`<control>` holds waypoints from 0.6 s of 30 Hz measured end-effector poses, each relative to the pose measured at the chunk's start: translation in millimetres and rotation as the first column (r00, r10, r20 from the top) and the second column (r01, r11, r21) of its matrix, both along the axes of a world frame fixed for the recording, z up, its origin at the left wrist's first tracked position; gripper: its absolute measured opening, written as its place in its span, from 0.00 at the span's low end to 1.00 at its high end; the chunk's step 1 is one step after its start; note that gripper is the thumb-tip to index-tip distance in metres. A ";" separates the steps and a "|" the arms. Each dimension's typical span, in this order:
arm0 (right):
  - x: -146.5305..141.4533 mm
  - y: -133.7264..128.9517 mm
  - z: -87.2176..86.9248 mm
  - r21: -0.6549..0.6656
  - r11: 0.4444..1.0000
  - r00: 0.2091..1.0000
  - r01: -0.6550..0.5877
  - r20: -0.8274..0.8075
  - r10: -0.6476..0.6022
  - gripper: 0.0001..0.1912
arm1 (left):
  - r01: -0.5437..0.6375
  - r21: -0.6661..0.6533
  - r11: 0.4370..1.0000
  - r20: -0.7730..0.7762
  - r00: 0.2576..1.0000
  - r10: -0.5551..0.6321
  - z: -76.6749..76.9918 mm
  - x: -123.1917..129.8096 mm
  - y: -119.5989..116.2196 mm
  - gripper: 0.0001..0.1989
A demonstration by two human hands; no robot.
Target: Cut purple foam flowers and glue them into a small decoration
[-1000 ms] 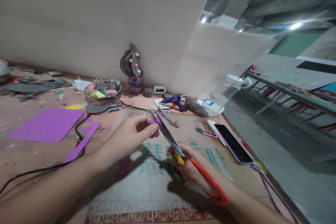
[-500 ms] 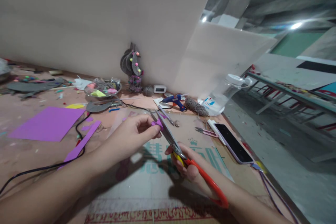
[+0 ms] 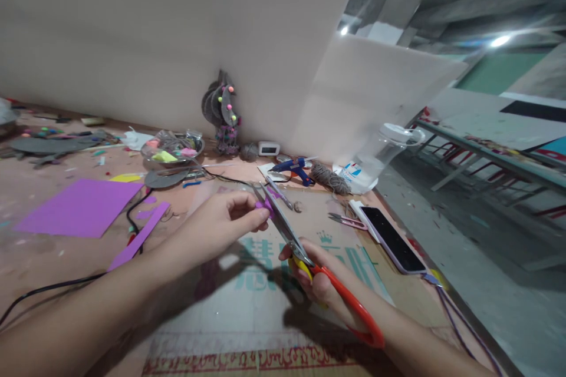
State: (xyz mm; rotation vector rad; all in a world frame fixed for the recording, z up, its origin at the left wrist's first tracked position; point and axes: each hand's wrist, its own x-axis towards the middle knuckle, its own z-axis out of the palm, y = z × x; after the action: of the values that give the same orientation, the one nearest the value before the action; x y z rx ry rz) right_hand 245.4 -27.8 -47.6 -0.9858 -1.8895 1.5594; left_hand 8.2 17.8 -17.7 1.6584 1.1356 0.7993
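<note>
Between the thumb and fingers of my left hand [image 3: 236, 215] is pinched a small purple paper piece [image 3: 264, 206]. My right hand [image 3: 316, 271] is closed round the handles of scissors [image 3: 349, 300] with red and yellow grips. The blades point up and away from me, slightly parted, and lie against the purple piece beside my left fingertips. How far the blades reach into it I cannot tell. Both hands are above a clear mat [image 3: 221, 306] with green printing and a red-marked lower border.
A purple sheet [image 3: 82, 206] and a purple strip [image 3: 141, 238] lie left, near a black cord [image 3: 53, 288]. Behind are a bowl of scraps [image 3: 172, 162], a blue glue gun [image 3: 289, 168], yarn [image 3: 329, 178] and a plastic jug [image 3: 382, 153]. A phone [image 3: 391, 238] and thread snips [image 3: 349, 222] lie right.
Both hands stay almost in place. The scissor blades look slightly closer together on the purple piece, and my left hand has shifted a little to the left.
</note>
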 end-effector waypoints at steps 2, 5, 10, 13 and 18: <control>0.4 -0.3 -0.7 -0.007 1.000 1.000 0.010 -0.012 -0.010 0.35 | -0.005 -0.007 1.000 0.031 1.000 0.005 -0.8 -0.3 0.5 0.15; 1.6 -0.2 -1.0 -0.019 1.000 1.000 0.002 -0.004 -0.003 0.35 | -0.031 -0.016 0.999 0.080 0.996 0.032 -1.2 0.0 0.7 0.12; 2.5 1.2 2.9 0.008 1.000 0.999 -0.015 0.037 0.015 0.34 | -0.044 0.063 0.997 0.114 0.993 0.037 -0.5 -0.6 2.0 0.11; 1.2 1.2 7.2 0.061 0.998 0.998 0.000 0.070 -0.004 0.34 | -0.046 0.078 0.996 0.097 0.994 0.038 0.1 -1.9 2.4 0.12; -2.2 -0.6 12.9 0.111 0.994 0.995 0.022 0.098 -0.033 0.33 | -0.038 0.060 0.997 0.090 0.995 0.032 -0.3 -4.4 2.1 0.12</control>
State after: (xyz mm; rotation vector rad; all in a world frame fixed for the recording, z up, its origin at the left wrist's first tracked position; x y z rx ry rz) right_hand 243.2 -28.5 -34.7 -1.0534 -1.9973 1.3980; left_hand 3.8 19.9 -18.0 1.6406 1.0900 0.9305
